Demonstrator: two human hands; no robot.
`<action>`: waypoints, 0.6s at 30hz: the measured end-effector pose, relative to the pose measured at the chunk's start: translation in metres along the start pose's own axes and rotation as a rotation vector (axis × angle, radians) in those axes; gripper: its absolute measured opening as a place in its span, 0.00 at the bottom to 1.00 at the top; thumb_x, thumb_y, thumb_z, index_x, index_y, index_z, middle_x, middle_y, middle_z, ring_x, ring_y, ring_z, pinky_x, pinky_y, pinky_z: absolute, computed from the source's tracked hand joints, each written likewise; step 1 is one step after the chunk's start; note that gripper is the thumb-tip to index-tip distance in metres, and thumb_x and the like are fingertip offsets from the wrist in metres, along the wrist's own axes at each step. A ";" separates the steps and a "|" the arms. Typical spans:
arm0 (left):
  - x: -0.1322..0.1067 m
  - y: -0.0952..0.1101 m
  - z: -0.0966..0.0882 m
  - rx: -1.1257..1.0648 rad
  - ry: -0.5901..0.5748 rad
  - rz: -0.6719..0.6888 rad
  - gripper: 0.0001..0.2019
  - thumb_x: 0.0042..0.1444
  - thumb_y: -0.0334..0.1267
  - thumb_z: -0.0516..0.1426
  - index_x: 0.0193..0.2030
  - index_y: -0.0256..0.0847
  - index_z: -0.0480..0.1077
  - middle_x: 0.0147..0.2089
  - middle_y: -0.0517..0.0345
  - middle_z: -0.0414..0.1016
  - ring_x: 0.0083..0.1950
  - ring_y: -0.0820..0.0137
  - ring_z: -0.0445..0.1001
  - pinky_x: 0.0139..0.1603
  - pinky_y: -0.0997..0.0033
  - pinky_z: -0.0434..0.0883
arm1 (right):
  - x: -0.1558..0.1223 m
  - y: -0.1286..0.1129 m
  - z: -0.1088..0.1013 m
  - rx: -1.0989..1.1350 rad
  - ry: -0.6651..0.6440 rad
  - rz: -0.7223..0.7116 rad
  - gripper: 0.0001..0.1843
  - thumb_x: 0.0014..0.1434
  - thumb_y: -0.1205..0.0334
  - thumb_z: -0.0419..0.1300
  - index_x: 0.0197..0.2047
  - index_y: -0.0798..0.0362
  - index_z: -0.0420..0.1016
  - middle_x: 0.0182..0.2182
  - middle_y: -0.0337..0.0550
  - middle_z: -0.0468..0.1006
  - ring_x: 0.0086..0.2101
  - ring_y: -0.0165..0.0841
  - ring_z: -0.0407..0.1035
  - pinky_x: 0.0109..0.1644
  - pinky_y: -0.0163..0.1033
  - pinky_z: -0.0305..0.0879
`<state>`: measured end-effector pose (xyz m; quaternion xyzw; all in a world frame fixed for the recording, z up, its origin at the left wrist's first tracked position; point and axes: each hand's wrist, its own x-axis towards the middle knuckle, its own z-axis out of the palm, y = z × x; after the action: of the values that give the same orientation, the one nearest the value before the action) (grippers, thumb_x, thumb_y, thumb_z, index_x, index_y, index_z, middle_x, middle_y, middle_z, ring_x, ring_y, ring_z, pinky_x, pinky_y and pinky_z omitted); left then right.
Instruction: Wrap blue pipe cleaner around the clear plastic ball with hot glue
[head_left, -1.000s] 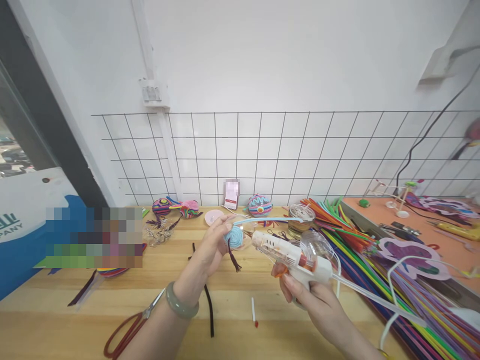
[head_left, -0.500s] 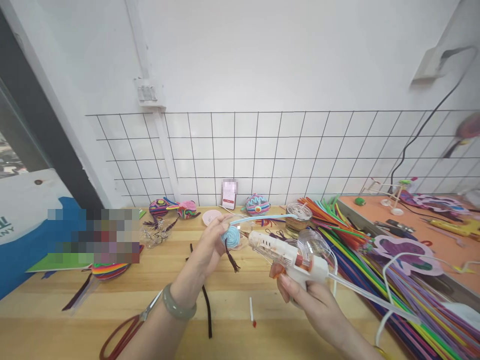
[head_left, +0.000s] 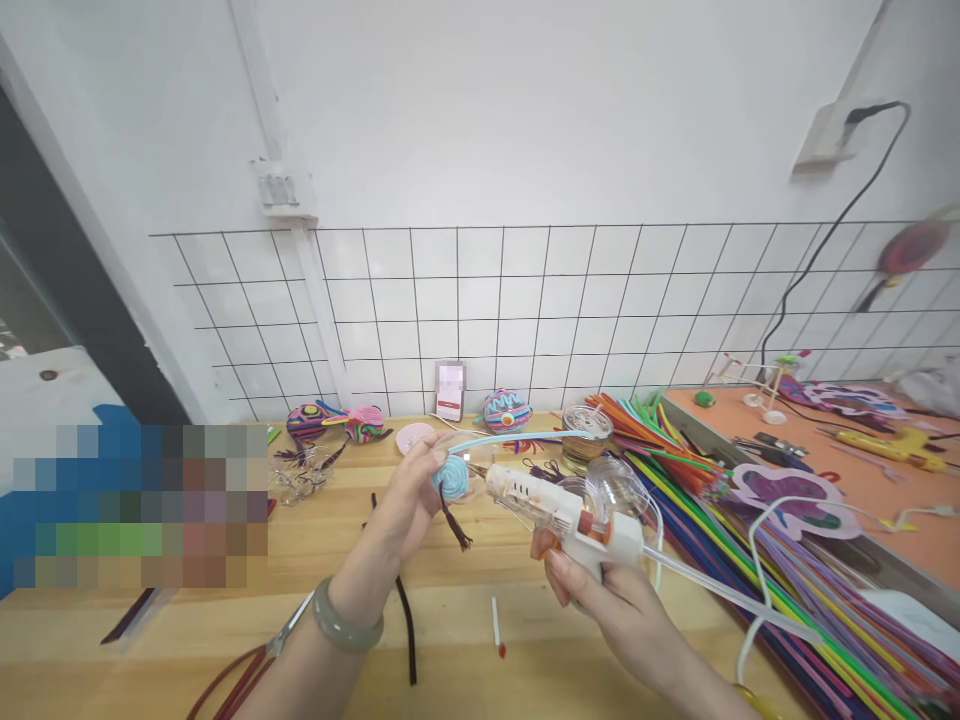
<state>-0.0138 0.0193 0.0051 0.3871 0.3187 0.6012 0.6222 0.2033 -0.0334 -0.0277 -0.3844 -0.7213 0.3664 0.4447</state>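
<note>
Between the fingers of my left hand [head_left: 415, 490] is a light blue coil [head_left: 451, 478] wound from pipe cleaner. A dark tassel [head_left: 454, 522] hangs below it, and a loose light blue pipe cleaner end [head_left: 517, 438] stretches to the right. My right hand [head_left: 600, 590] is closed round the handle of a white hot glue gun [head_left: 559, 510]. The gun's nozzle points left, at or very near the coil's right edge; I cannot tell if it touches. A clear glue stick [head_left: 731, 590] sticks out of the gun's back.
Red-handled scissors [head_left: 247, 665] lie front left, partly behind my left forearm. A black strip [head_left: 407, 625] and a white stick with a red end [head_left: 496, 625] lie in front. Many coloured pipe cleaners [head_left: 720, 530] fill the right side. A phone [head_left: 450, 390] leans at the back.
The whole view has shifted slightly, so things appear a little further left. Both hands keep the same hold on the coil and the glue gun.
</note>
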 end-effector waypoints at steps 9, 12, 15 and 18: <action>0.001 -0.001 -0.001 -0.015 0.001 -0.003 0.19 0.45 0.41 0.65 0.45 0.42 0.73 0.45 0.51 0.77 0.41 0.64 0.74 0.35 0.69 0.72 | -0.001 0.002 0.000 0.015 -0.032 0.022 0.22 0.65 0.46 0.49 0.23 0.50 0.60 0.26 0.41 0.67 0.32 0.35 0.64 0.34 0.38 0.63; 0.001 -0.001 -0.001 -0.037 -0.011 0.006 0.17 0.45 0.41 0.65 0.44 0.42 0.73 0.45 0.51 0.77 0.42 0.63 0.74 0.35 0.68 0.72 | -0.002 0.004 0.000 0.024 -0.045 0.044 0.22 0.65 0.46 0.49 0.24 0.50 0.59 0.26 0.41 0.66 0.32 0.34 0.64 0.35 0.38 0.63; 0.001 0.000 -0.001 -0.049 -0.008 -0.002 0.18 0.46 0.41 0.64 0.45 0.42 0.73 0.45 0.52 0.77 0.40 0.64 0.75 0.33 0.70 0.71 | -0.002 0.004 0.000 0.024 -0.059 0.051 0.22 0.65 0.46 0.48 0.24 0.50 0.59 0.26 0.41 0.66 0.31 0.34 0.63 0.34 0.38 0.62; 0.001 0.000 -0.001 -0.047 -0.006 -0.009 0.18 0.46 0.42 0.64 0.45 0.42 0.73 0.45 0.53 0.77 0.38 0.66 0.74 0.31 0.72 0.70 | -0.002 0.004 0.000 0.016 -0.058 0.046 0.21 0.65 0.46 0.49 0.25 0.50 0.60 0.26 0.41 0.66 0.31 0.35 0.63 0.34 0.38 0.62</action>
<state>-0.0143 0.0204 0.0049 0.3726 0.3044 0.6046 0.6348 0.2048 -0.0338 -0.0322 -0.3865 -0.7218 0.3935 0.4181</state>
